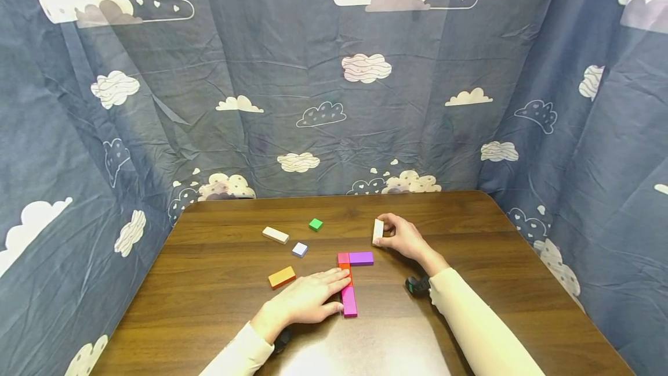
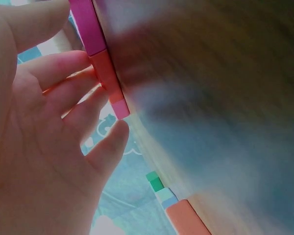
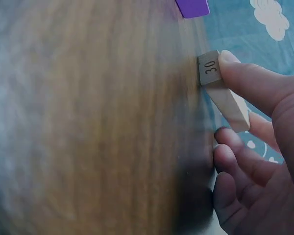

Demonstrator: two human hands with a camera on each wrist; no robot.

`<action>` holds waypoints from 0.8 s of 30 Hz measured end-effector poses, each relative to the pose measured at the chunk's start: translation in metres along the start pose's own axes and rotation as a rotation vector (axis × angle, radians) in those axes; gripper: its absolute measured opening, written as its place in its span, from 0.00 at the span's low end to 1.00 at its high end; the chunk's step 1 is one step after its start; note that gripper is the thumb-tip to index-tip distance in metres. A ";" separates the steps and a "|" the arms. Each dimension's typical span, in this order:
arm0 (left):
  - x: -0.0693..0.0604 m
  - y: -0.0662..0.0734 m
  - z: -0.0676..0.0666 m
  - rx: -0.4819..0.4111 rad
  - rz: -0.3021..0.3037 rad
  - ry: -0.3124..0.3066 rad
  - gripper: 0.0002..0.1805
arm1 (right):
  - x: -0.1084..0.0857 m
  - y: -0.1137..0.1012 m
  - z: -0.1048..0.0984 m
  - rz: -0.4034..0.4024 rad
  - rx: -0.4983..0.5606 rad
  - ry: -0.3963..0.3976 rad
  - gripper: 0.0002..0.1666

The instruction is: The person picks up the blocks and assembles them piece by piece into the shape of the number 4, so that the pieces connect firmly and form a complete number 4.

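Observation:
Between thumb and fingers, my right hand (image 1: 406,239) pinches a pale wooden block (image 1: 378,232); in the right wrist view the block's end (image 3: 209,68) reads "30". Fingers outstretched, my left hand (image 1: 309,297) rests against a row of blocks. That row has a magenta block (image 1: 349,302) nearest me, a red block (image 1: 345,271) partly hidden under the fingertips, and a small pink block (image 1: 342,258) at its far end. A purple block (image 1: 361,259) extends to the right from the pink one, below the pale block.
Left of the row lie an orange block (image 1: 282,277), a small light-blue block (image 1: 300,249), a cream block (image 1: 275,235) and a small green block (image 1: 315,224). A cloud-print curtain (image 1: 271,74) hangs behind the wooden table (image 1: 209,283). A black wrist device (image 1: 417,286) sits at my right wrist.

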State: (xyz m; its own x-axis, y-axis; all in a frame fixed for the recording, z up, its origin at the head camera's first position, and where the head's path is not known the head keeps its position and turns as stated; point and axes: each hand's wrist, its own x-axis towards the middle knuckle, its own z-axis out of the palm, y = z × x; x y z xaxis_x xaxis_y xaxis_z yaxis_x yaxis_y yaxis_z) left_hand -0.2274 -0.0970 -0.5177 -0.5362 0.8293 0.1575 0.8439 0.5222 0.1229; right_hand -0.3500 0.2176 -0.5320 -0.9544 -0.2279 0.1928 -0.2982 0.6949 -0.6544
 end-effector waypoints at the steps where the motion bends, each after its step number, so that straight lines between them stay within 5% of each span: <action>1: 0.000 0.000 0.000 -0.002 -0.003 0.000 0.31 | -0.001 -0.001 0.000 -0.003 0.015 0.001 0.38; 24: 0.003 -0.002 0.002 0.005 -0.040 -0.024 0.29 | 0.000 -0.007 -0.003 0.024 0.181 -0.045 0.30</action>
State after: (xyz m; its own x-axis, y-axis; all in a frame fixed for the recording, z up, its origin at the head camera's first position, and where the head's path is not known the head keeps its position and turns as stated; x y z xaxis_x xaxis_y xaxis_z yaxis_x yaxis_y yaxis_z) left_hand -0.2305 -0.0956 -0.5195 -0.5686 0.8124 0.1290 0.8221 0.5557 0.1237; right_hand -0.3480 0.2148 -0.5259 -0.9583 -0.2461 0.1450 -0.2637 0.5675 -0.7800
